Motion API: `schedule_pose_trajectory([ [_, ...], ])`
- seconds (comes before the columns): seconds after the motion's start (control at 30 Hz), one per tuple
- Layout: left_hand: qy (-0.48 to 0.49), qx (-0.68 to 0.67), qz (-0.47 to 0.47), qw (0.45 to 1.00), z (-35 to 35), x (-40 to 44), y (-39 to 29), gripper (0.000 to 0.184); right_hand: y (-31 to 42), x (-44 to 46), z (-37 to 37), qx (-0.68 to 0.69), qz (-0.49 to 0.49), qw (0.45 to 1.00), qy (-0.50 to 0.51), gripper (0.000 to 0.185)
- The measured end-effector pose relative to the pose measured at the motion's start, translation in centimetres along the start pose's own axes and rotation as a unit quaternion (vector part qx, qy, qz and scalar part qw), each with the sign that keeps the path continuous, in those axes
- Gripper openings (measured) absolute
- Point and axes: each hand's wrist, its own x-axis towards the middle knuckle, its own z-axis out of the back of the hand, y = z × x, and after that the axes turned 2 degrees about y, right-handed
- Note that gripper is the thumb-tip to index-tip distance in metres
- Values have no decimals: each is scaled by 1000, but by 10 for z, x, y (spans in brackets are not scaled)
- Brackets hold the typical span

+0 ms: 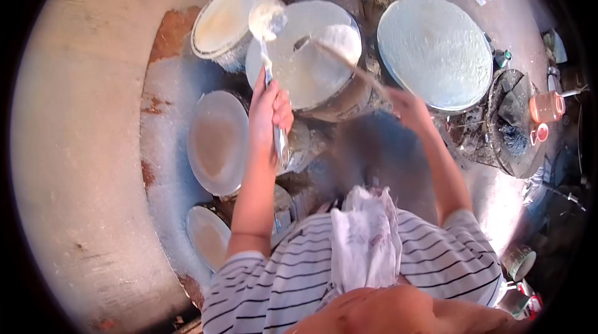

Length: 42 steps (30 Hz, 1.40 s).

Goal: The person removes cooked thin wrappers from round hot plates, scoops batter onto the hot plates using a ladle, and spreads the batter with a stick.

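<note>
My left hand (pixel 271 108) is wrapped round the handle of a metal ladle (pixel 268 18), whose bowl is coated with pale batter and held above the left part of the middle round griddle (pixel 283 88). In my right hand (pixel 408 110) is a long wooden-handled tool (pixel 350 67). It reaches across the same griddle, and its small dark far end is too unclear to name. Close to that end, a brighter white patch of batter (pixel 341 44) lies on the griddle's pale surface.
A griddle covered in pale batter (pixel 436 54) stands to the right, and another round one (pixel 227 19) at upper left. Two more round plates (pixel 218 141) are at lower left, beside a curved wall (pixel 81 147). A reddish plastic jar (pixel 548 107) sits on a sooty round stand at right.
</note>
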Motion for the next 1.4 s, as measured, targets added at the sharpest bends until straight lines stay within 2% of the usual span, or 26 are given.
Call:
schedule_pose_trajectory([
  [0.1, 4, 28, 15, 999, -18, 25, 8, 44, 55, 61, -13, -183, 181, 958, -128, 28],
  [0.17, -2, -27, 66, 997, -23, 47, 14, 42, 100, 99, -36, -299, 86, 943, -121, 29],
  [0.2, 10, -64, 80, 995, -24, 51, 13, 44, 85, 124, -55, -328, 143, 926, -122, 29],
  [0.23, 13, -98, 102, 990, -21, 50, 12, 45, 95, 100, -48, -306, 137, 934, -121, 30],
  [0.27, 79, -165, 126, 975, -9, 41, 5, 46, 105, 76, -40, -283, 130, 942, -121, 32],
  [0.3, 141, -235, 148, 950, 7, 29, -8, 47, 77, 69, -35, -249, 167, 940, -160, 33],
  [0.33, 203, -312, 167, 913, 13, 24, -14, 49, 80, 48, -21, -210, 57, 963, -158, 37],
  [0.37, 160, -215, 128, 955, 9, 29, -13, 49, 78, 51, -25, -225, 79, 957, -167, 37],
  [0.43, 86, -6, 60, 994, -9, 38, -7, 50, 67, 59, -53, -253, 104, 942, -197, 38],
  [0.47, -13, 54, 36, 998, -38, 50, 3, 33, 69, 82, -65, -270, 96, 944, -161, 39],
  [0.5, 29, -89, 108, 990, -38, 60, 7, 19, 72, 81, -54, -291, 98, 938, -160, 40],
  [0.53, 68, -219, 172, 958, -27, 72, 8, 14, 78, 78, -49, -302, 106, 935, -155, 41],
  [0.57, 111, -329, 231, 909, -14, 90, -2, 26, 86, 82, -47, -302, 118, 933, -156, 42],
  [0.6, 250, -473, 340, 773, 4, 95, -14, 38, 76, 81, -35, -265, 109, 939, -191, 42],
  [0.63, 277, -447, 315, 791, 12, 88, -23, 38, 58, 62, -22, -242, 55, 951, -182, 40],
  [0.7, 319, -398, 260, 820, 20, 67, -30, 39, 53, 38, -34, -257, 108, 946, -164, 36],
  [0.8, 129, -417, 208, 875, 13, 86, -26, 35, 64, 56, -60, -274, 144, 941, -137, 32],
  [0.83, 88, -416, 209, 881, 17, 92, -27, 34, 70, 67, -50, -268, 149, 940, -150, 32],
  [0.9, 75, -465, 234, 851, 31, 93, -29, 29, 73, 84, -26, -245, 139, 946, -163, 30],
  [0.97, 46, -492, 250, 833, 39, 86, -28, 28, 74, 86, -25, -231, 176, 951, -109, 29],
  [1.1, 29, -463, 227, 856, 41, 105, -26, 23, 84, 89, -30, -249, 252, 934, -44, 26],
  [1.13, 37, -437, 202, 876, 43, 106, -22, 24, 84, 88, -29, -270, 226, 935, -40, 27],
  [1.23, 31, -355, 151, 922, 42, 109, -18, 27, 41, 54, -27, -112, 136, 976, -128, 29],
  [1.3, -12, -321, 137, 937, 40, 97, -8, 28, 11, 24, -65, -8, 102, 981, -163, 29],
  [1.33, -29, -290, 98, 952, 44, 95, 12, 31, 34, 4, -82, 4, 27, 995, -98, 28],
  [1.4, -43, -338, 100, 935, 38, 79, 44, 30, 44, 5, -118, 44, 69, 992, -91, 28],
])
